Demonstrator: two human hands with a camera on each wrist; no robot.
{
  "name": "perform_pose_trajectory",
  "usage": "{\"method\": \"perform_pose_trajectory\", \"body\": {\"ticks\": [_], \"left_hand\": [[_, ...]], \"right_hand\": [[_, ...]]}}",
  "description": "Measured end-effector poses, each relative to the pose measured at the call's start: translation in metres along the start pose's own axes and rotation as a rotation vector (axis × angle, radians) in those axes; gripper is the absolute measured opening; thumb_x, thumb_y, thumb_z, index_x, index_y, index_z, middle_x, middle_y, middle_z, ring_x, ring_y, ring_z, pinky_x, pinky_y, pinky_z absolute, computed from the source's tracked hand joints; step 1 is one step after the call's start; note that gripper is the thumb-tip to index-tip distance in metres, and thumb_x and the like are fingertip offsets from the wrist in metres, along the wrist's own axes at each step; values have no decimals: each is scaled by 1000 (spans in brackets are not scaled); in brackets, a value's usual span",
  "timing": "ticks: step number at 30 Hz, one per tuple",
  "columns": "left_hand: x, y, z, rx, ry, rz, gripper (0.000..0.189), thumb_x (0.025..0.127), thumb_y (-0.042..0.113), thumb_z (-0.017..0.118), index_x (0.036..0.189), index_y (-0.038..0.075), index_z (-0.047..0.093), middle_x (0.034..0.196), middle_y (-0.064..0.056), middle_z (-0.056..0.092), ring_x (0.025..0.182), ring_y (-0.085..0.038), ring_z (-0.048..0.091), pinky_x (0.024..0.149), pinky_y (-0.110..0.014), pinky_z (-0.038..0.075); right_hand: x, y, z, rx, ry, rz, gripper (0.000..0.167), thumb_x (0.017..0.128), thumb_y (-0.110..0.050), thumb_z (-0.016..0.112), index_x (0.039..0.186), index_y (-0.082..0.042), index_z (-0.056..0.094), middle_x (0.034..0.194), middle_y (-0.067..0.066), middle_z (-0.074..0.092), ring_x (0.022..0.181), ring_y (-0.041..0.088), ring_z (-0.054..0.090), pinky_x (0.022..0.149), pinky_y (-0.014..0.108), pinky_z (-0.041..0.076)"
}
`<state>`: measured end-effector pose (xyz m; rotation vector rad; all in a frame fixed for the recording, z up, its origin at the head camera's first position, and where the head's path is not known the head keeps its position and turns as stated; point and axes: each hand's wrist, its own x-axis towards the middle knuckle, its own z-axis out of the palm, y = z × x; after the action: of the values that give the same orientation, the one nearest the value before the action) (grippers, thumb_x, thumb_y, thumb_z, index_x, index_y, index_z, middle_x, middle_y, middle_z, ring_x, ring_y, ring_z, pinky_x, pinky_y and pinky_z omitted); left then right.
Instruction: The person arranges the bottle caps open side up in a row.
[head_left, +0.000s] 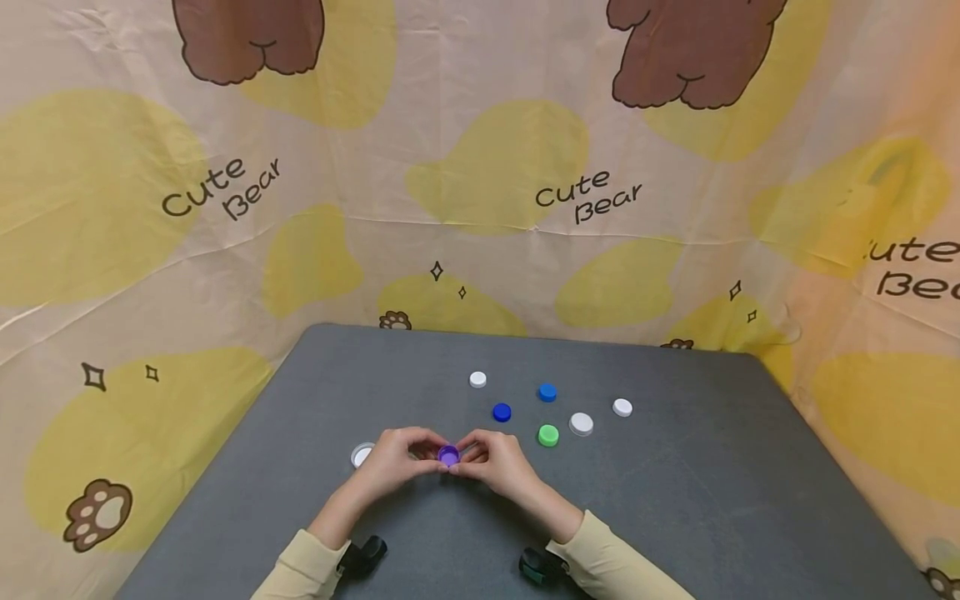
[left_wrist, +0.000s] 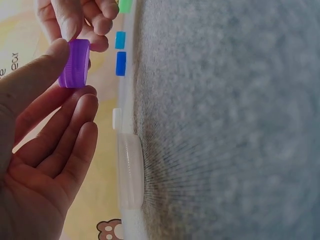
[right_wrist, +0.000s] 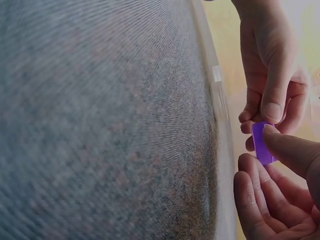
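A purple bottle cap point(head_left: 448, 455) is held up between both hands, its hollow side toward the head camera. My left hand point(head_left: 397, 457) pinches it from the left with thumb and fingertips, and my right hand point(head_left: 501, 463) pinches the opposite side. In the left wrist view the ridged side of the purple cap point(left_wrist: 77, 64) shows under the left thumb point(left_wrist: 37, 75). The right wrist view has the right thumb point(right_wrist: 292, 150) pressed on the cap point(right_wrist: 263, 144). Just left of the left hand lies a white lid point(head_left: 362, 454), partly hidden by that hand.
Beyond the hands on the grey table point(head_left: 712, 500) lie a dark blue cap point(head_left: 502, 412), a lighter blue cap point(head_left: 547, 392), a green cap point(head_left: 548, 435) and white caps point(head_left: 477, 379), one of them larger point(head_left: 581, 424). A printed cloth point(head_left: 480, 167) hangs behind the table.
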<state>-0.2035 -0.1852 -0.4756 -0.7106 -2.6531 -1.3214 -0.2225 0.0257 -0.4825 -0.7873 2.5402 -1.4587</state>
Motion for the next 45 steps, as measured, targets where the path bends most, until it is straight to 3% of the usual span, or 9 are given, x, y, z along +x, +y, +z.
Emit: {"method": "perform_pose_trajectory", "body": {"ticks": [10, 18, 35, 45], "left_hand": [[3, -4, 2, -1, -37, -21, 22, 77, 22, 79, 97, 16, 73, 91, 5, 71, 83, -8, 67, 74, -27, 54], [4, -4, 1, 56, -58, -15, 22, 74, 22, 81, 94, 16, 73, 90, 5, 70, 85, -14, 66, 75, -31, 53], [4, -5, 1, 105, -100, -9, 23, 73, 22, 82, 92, 16, 72, 88, 5, 69, 87, -17, 63, 72, -29, 51], [3, -6, 1, 164, -112, -12, 22, 72, 23, 83, 91, 18, 72, 86, 9, 68, 85, -13, 61, 73, -28, 46]], "right_hand": [[1, -1, 0, -32, -20, 20, 26, 75, -22, 81, 94, -8, 70, 79, 2, 71, 65, 2, 62, 56, 18, 50], [1, -2, 1, -51, -18, 33, 26, 74, -21, 82, 92, -6, 70, 78, 1, 70, 65, 1, 61, 56, 17, 49], [1, 0, 7, -86, -11, -3, 24, 72, -19, 83, 86, -4, 70, 74, 2, 69, 62, 0, 60, 56, 17, 49], [3, -2, 11, -87, -32, 26, 23, 71, -15, 83, 85, -3, 70, 73, 3, 69, 60, 1, 58, 53, 17, 47]]}}
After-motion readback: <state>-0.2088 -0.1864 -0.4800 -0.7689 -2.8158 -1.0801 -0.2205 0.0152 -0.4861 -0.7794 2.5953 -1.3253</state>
